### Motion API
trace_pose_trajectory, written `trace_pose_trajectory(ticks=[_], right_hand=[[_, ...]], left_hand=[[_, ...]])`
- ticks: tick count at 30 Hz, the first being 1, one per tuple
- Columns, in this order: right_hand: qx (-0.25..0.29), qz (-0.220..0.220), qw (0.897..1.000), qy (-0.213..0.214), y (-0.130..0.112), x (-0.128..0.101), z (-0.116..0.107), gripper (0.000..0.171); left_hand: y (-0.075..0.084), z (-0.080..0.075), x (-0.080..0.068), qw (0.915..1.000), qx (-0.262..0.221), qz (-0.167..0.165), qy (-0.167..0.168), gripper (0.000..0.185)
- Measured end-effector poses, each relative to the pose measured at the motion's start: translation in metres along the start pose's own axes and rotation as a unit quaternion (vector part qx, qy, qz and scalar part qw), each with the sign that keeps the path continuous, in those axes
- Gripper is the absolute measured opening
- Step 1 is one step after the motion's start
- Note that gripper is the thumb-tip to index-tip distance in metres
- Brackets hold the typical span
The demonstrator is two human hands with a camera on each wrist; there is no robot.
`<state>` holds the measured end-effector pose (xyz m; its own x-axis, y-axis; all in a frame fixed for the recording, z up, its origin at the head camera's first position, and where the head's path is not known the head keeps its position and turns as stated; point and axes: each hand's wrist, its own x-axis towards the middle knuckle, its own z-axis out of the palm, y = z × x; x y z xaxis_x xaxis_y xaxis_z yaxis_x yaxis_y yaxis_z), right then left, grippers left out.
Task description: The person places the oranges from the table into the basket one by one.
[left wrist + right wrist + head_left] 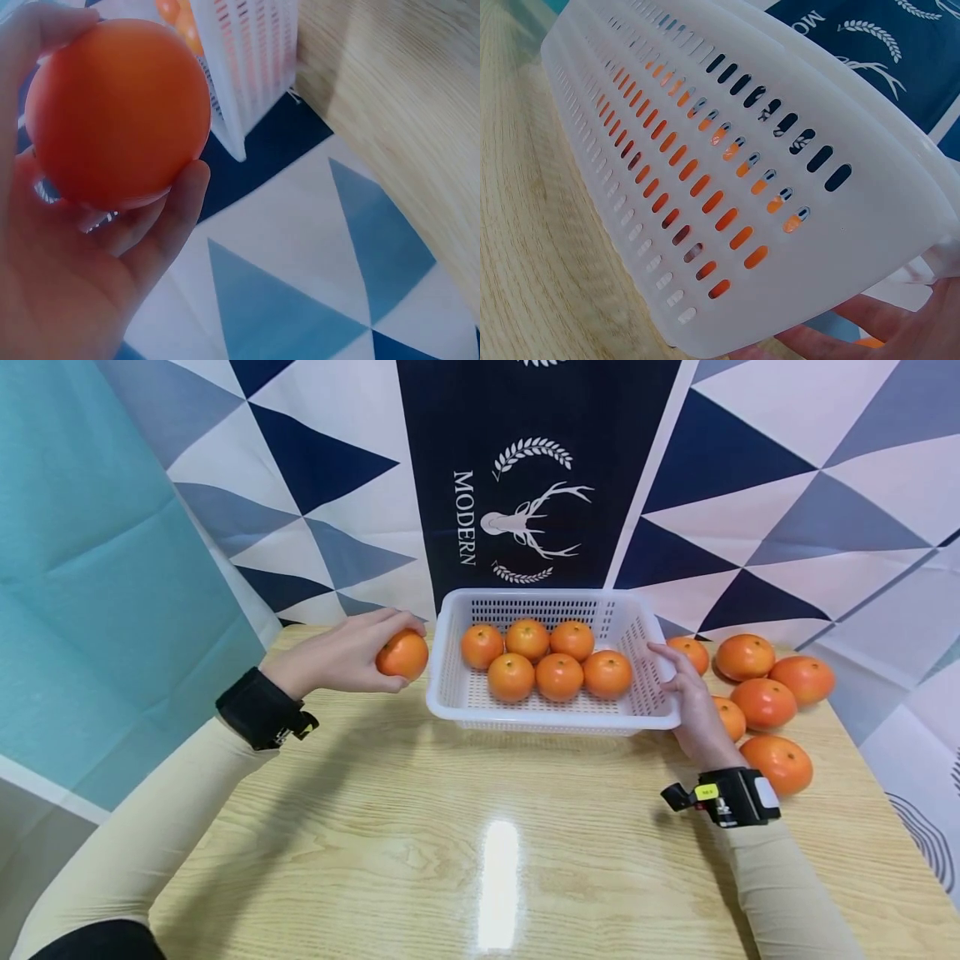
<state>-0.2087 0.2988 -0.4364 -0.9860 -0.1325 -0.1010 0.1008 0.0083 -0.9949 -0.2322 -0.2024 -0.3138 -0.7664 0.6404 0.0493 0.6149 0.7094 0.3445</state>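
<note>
My left hand [358, 652] grips an orange [403, 655] just left of a white slotted plastic basket [561, 720]. In the left wrist view the fingers and thumb curl round the same orange [120, 112], which is apart from the basket wall [251, 67]. Several oranges [558, 677] sit inside the basket in two rows. At the basket's right end, my right hand [693, 706] holds the rim. The right wrist view shows the basket's long side [795, 255] close up, with fingers [874, 316] at its corner, partly hidden behind it.
More oranges [763, 703] lie loose on the wooden table [390, 827], to the right of the basket and beside my right wrist. Behind the basket hangs a patterned cloth [525, 485] with triangles and a deer head. A teal cloth [112, 560] hangs at the left.
</note>
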Motion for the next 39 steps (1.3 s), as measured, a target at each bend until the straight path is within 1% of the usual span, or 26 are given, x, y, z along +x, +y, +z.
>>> trace_pose_trajectory(ticks=[7, 13, 19, 24, 26, 29, 32, 36, 39], right_hand=[[-0.009, -0.002, 1.0, -0.003, 0.003, -0.001, 0.0, 0.076], [-0.009, -0.004, 1.0, -0.004, 0.002, -0.001, 0.0, 0.076], [-0.008, -0.001, 1.0, -0.002, 0.002, -0.002, 0.0, 0.076], [-0.003, -0.001, 1.0, -0.002, 0.002, -0.001, 0.0, 0.075], [-0.001, -0.004, 1.0, -0.003, 0.002, -0.001, 0.0, 0.075], [0.002, -0.007, 1.0, -0.002, 0.002, -0.001, 0.0, 0.076], [0.005, -0.006, 1.0, -0.001, 0.002, -0.001, 0.0, 0.075], [0.007, -0.005, 1.0, -0.002, 0.001, -0.001, 0.0, 0.075], [0.005, -0.005, 1.0, 0.0, 0.001, -0.002, 0.0, 0.075]], left_hand=[[0.013, 0.004, 0.014, 0.9995, -0.006, 0.025, -0.016, 0.062], [0.021, 0.006, 0.027, 0.9991, -0.01, 0.032, -0.024, 0.061], [0.025, 0.011, 0.047, 0.9979, 0.001, 0.048, -0.045, 0.065], [0.029, 0.017, 0.061, 0.996, 0.006, 0.045, -0.077, 0.068], [0.031, 0.019, 0.065, 0.9951, 0.01, 0.048, -0.086, 0.068], [0.033, 0.022, 0.071, 0.9935, 0.018, 0.063, -0.093, 0.067], [0.034, 0.024, 0.076, 0.9919, 0.016, 0.076, -0.101, 0.064], [0.032, 0.028, 0.082, 0.9902, 0.008, 0.081, -0.114, 0.062], [0.031, 0.031, 0.086, 0.9891, 0.014, 0.082, -0.122, 0.06]])
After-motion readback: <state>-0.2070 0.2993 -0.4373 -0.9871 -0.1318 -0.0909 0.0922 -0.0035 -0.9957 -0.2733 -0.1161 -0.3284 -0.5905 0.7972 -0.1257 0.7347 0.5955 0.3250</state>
